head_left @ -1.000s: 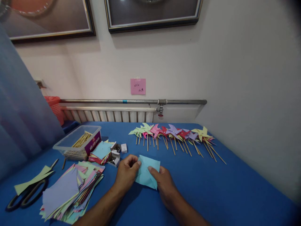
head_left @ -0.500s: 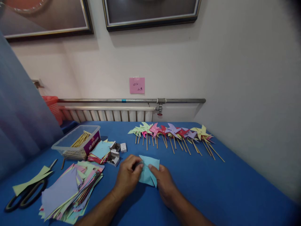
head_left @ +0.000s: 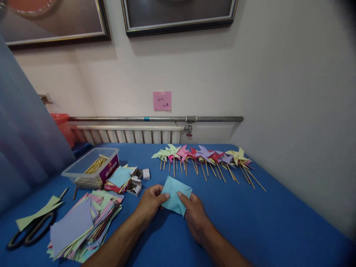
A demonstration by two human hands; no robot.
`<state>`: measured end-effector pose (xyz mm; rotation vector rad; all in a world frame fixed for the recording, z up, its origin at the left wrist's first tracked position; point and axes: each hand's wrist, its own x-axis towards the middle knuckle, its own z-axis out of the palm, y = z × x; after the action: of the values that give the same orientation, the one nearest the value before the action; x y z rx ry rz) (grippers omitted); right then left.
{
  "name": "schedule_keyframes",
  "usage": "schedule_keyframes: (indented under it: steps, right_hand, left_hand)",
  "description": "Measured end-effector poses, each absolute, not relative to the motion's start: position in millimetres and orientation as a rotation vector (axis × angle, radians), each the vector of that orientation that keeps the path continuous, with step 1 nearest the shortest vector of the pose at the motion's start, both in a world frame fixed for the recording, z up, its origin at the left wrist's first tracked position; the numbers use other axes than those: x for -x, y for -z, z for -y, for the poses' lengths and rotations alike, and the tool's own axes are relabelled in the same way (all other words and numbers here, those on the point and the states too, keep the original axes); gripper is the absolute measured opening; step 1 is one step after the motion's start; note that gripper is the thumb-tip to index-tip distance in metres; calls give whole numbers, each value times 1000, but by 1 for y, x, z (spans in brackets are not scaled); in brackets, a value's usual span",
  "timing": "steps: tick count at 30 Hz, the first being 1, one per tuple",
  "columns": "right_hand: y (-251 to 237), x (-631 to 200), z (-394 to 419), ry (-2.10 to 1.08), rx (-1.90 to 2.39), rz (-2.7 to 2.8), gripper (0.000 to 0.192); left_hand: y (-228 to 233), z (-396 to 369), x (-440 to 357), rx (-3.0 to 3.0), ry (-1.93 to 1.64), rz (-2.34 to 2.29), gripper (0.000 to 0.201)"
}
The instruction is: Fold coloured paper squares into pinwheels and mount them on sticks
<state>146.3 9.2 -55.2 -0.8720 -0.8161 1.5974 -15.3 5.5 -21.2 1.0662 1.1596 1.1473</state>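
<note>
A light blue square of paper (head_left: 174, 196) lies on the blue table (head_left: 250, 222), turned like a diamond with its flaps partly folded in. My left hand (head_left: 151, 205) grips its left edge with thumb and fingers. My right hand (head_left: 195, 215) pinches the paper near its middle from the right side. Both forearms reach in from the bottom edge of the view.
A row of finished paper pinwheels (head_left: 203, 157) on wooden sticks lies behind the hands. On the left are a clear bin of sticks (head_left: 93, 167), small boxes of pins (head_left: 136, 180), stacks of coloured paper (head_left: 83, 224) and black scissors (head_left: 26, 231).
The blue paper has been turned from a slanted square to a diamond, with a flap folded toward its middle. Both hands stayed on it and shifted slightly.
</note>
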Motion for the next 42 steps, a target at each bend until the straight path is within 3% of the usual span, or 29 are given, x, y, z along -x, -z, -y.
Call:
schedule_keyframes:
  steps: [13, 23, 42]
  right_hand:
    - [22, -166, -13, -1714, 828, 884, 53]
    - [31, -162, -9, -1831, 886, 1077, 45]
    - [28, -155, 2, -1983, 741, 922, 49]
  left_hand:
    - [19, -14, 30, -960, -1165, -1119, 32]
    - [15, -12, 31, -954, -1255, -1102, 38]
    - [14, -7, 26, -954, -1244, -1039, 51]
